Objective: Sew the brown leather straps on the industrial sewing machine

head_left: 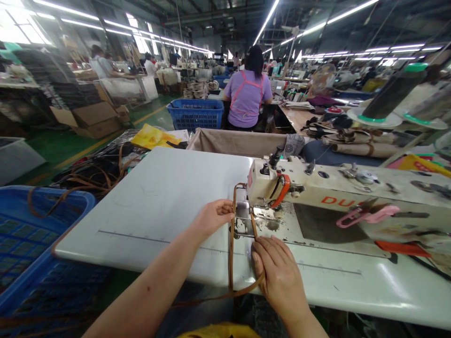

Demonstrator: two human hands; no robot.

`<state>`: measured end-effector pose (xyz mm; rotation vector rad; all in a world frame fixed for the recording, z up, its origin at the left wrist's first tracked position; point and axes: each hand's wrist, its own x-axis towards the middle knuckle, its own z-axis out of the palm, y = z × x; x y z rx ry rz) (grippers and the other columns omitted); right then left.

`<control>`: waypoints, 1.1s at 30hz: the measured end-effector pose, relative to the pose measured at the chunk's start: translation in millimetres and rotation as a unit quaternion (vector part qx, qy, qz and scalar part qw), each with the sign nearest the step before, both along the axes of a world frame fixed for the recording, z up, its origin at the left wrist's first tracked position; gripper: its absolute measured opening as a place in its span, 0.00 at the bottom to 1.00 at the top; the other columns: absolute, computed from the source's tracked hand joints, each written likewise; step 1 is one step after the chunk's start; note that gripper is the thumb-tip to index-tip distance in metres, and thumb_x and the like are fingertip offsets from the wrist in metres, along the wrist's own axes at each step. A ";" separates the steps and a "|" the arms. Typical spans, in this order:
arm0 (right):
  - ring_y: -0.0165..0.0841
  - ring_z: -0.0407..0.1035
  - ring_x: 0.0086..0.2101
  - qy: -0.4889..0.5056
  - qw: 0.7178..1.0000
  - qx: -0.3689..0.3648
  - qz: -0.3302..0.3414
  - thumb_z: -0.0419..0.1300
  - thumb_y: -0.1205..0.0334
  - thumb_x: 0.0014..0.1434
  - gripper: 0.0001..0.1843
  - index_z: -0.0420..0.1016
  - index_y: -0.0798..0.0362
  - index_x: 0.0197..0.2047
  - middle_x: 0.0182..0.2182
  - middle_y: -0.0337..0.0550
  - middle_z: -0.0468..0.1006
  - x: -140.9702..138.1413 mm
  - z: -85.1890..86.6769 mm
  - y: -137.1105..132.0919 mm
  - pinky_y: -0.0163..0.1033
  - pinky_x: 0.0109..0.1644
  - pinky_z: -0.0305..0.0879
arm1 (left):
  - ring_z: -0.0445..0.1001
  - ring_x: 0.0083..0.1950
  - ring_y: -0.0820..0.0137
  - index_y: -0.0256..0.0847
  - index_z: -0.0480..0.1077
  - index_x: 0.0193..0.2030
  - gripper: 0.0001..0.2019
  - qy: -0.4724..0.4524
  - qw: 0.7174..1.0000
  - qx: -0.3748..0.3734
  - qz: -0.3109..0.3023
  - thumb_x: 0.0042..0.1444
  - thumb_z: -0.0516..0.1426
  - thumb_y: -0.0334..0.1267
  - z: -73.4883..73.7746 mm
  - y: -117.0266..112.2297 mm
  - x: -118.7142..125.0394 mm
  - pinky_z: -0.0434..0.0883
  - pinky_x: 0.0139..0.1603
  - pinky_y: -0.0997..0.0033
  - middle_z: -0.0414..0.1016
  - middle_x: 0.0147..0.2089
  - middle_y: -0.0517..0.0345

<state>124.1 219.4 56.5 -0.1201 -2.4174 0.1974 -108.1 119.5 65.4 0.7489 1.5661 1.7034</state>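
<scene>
A thin brown leather strap (pixel 231 253) loops from the needle area of the cream sewing machine (pixel 317 188) down over the white table's (pixel 158 197) front edge. My left hand (pixel 213 217) is closed, pinching the strap's left run just left of the presser foot. My right hand (pixel 276 272) lies on the table in front of the needle plate, fingers pressed together on the strap's right run.
A blue plastic crate (pixel 31 244) with brown straps stands at my left. More straps lie in a pile (pixel 95 173) beyond it. A person in a purple shirt (pixel 248 94) sits ahead beside another blue basket (pixel 195 112). Thread cones (pixel 391 94) stand at right.
</scene>
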 end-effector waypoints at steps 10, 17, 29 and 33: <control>0.43 0.77 0.52 -0.009 1.000 -0.015 -0.019 0.58 0.67 0.72 0.11 0.76 0.53 0.55 0.51 0.50 0.83 -1.4 1.7 0.9 0.58 0.65 0.69 | 0.79 0.42 0.66 0.37 0.67 0.65 0.34 0.050 0.999 -0.017 -0.009 0.50 0.68 0.38 14.8 -6.4 -2.1 0.73 0.50 0.62 0.81 0.41 0.55; 0.43 0.76 0.53 -0.023 0.998 -0.048 -0.036 0.59 0.67 0.70 0.13 0.77 0.51 0.55 0.52 0.49 0.83 -2.2 4.4 -1.2 0.58 0.67 0.68 | 0.77 0.42 0.68 0.38 0.63 0.64 0.33 0.049 0.999 -0.009 0.014 0.53 0.67 0.42 12.5 -10.7 -8.3 0.72 0.49 0.64 0.77 0.38 0.61; 0.40 0.76 0.53 -0.001 0.998 -0.052 -0.038 0.53 0.77 0.61 0.24 0.78 0.51 0.56 0.51 0.47 0.83 2.3 6.0 -1.8 0.57 0.69 0.63 | 0.75 0.48 0.64 0.44 0.72 0.55 0.16 0.440 0.893 -0.037 0.087 0.60 0.61 0.32 -4.3 -9.8 -15.9 0.77 0.52 0.59 0.74 0.50 0.52; 0.41 0.77 0.50 0.034 0.996 -0.052 -0.066 0.54 0.75 0.64 0.19 0.77 0.51 0.53 0.49 0.47 0.83 2.7 5.3 -3.0 0.58 0.68 0.63 | 0.75 0.50 0.62 0.43 0.74 0.51 0.12 0.458 0.883 -0.042 0.097 0.60 0.61 0.31 -6.7 -9.9 -22.7 0.75 0.56 0.57 0.74 0.47 0.53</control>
